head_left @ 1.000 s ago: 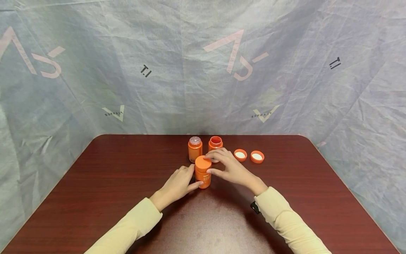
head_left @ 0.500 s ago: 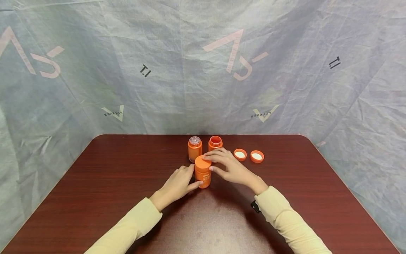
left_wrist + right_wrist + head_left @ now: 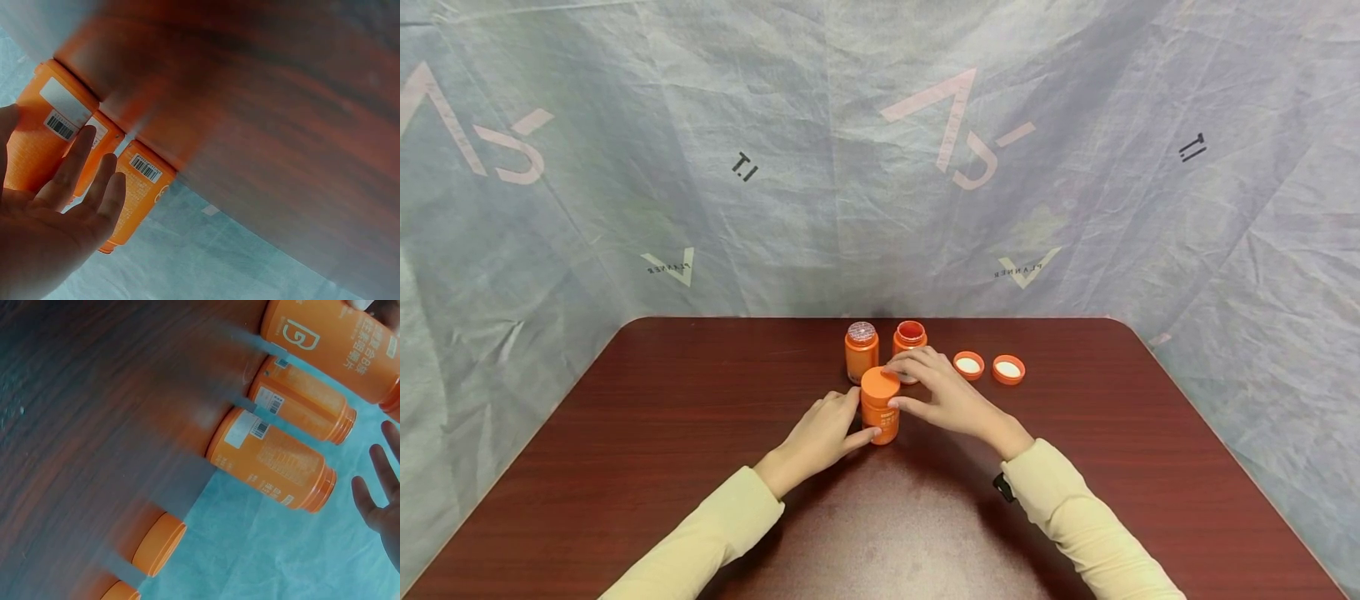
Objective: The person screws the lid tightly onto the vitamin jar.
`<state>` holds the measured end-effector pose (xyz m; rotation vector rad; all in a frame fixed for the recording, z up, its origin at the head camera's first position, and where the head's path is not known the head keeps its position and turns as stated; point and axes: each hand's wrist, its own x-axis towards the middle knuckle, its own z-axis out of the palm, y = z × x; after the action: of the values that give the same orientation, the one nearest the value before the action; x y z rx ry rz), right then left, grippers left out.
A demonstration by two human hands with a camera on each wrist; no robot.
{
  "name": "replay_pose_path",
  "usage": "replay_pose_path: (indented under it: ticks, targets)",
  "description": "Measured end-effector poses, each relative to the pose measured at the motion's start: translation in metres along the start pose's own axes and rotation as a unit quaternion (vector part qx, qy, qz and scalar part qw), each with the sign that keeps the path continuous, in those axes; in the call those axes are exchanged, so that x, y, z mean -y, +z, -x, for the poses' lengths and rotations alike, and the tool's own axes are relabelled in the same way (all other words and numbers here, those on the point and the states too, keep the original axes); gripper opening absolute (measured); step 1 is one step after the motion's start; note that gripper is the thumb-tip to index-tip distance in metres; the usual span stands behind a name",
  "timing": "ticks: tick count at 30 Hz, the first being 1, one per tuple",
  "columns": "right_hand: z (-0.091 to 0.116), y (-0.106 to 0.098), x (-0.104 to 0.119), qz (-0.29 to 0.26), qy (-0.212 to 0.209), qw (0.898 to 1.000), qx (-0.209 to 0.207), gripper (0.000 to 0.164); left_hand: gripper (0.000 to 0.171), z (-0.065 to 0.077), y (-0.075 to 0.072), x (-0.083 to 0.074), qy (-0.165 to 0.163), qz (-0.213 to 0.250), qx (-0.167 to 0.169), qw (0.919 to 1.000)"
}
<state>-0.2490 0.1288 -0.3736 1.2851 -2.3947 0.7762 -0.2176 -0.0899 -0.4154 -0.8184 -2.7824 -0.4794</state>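
Observation:
An orange pill bottle (image 3: 882,423) with pale printing stands upright in the middle of the table, its flat orange cap (image 3: 880,385) on top. My left hand (image 3: 822,433) grips the bottle's body from the left, thumb across the front and fingers behind. On the cap's right side, my right hand (image 3: 946,398) holds the edge between thumb and fingers. In the left wrist view the held bottle (image 3: 37,150) shows a barcode label beside the fingers. The right wrist view has the right hand's fingers (image 3: 382,465) spread near the cap end of the bottle.
Behind stand two uncapped orange bottles: the left one (image 3: 861,360) has a silvery seal over its mouth, the right one (image 3: 910,335) an exposed red inside. Two upturned caps (image 3: 968,367) with white liners lie to their right. Grey cloth (image 3: 820,208) hangs beyond the dark wooden table (image 3: 715,367).
Half a second ago the right thumb was slightly higher and off to the cap's right; now it is back against the lower edge. The left hand and bottle have stayed in place.

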Motion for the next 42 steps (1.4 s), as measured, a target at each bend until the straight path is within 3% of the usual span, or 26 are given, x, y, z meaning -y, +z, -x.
replay_pose_path:
  ticks: [7, 22, 28, 36, 42]
  targets:
    - [0.0006, -0.0023, -0.0001, -0.021, -0.015, 0.999, 0.027, 0.039, 0.054, 0.0000, 0.0009, 0.0009, 0.000, 0.002, -0.004, 1.0000]
    - [-0.0012, 0.0025, 0.0002, 0.015, 0.001, 1.000, -0.007, 0.034, 0.053, -0.0002, 0.0001, 0.0005, -0.001, 0.002, -0.003, 1.0000]
    - [-0.0004, 0.0009, -0.0008, 0.007, -0.003, 1.000, 0.008, 0.041, 0.053, -0.0001, -0.0002, 0.0000, -0.002, 0.006, 0.000, 1.0000]
    - [0.0007, -0.0014, -0.0007, -0.013, -0.011, 0.999, 0.038, 0.038, 0.054, -0.0008, 0.0003, -0.0002, -0.008, 0.002, 0.004, 1.0000]
    - [0.0001, -0.0003, -0.0021, -0.010, -0.017, 1.000, 0.016, 0.034, 0.054, -0.0008, -0.0001, -0.0005, -0.004, 0.005, 0.000, 1.0000]
